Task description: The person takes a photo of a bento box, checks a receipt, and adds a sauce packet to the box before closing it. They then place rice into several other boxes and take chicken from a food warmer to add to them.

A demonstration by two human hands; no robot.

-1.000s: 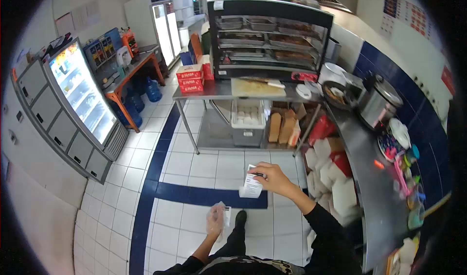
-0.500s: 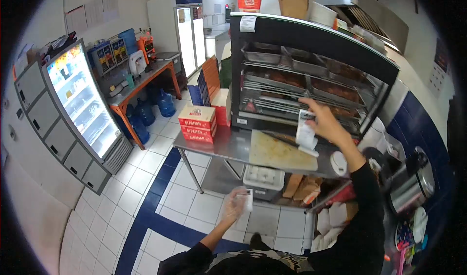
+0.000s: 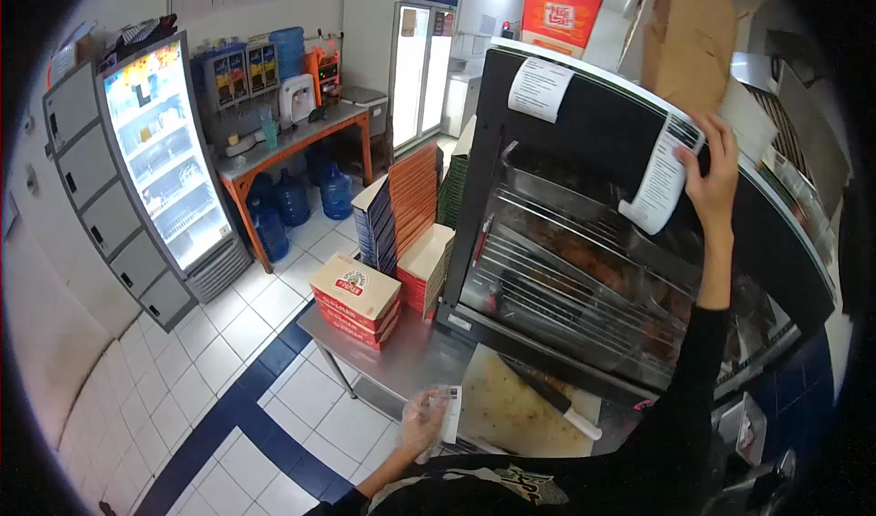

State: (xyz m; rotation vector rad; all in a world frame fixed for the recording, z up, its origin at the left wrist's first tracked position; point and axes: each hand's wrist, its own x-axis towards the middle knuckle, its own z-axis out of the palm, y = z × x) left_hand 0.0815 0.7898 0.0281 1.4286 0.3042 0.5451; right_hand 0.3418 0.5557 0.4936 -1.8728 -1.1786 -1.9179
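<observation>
My right hand (image 3: 714,174) pinches the top of a long printed receipt (image 3: 663,186) at the upper front edge of a black heated display cabinet (image 3: 598,119). The receipt hangs against the black panel, its lower end curled. Another receipt (image 3: 539,90) hangs on the same panel further left. Low in front of me, my left hand (image 3: 421,425), in a clear plastic glove, grips a small white paper slip (image 3: 452,416). Beyond it lies a stained cutting board (image 3: 488,402) with a white-handled knife (image 3: 554,399) on it.
Red and tan food boxes (image 3: 356,299) are stacked on the steel table (image 3: 429,356), with flattened cartons (image 3: 415,206) behind. Metal trays of food (image 3: 575,265) sit on the cabinet's wire racks. A lit drinks fridge (image 3: 164,151) and water jugs (image 3: 292,197) stand to the left.
My right hand has raised the receipt from above the cutting board to the cabinet's top edge. My view has moved closer to the cabinet. The left hand still holds its slip.
</observation>
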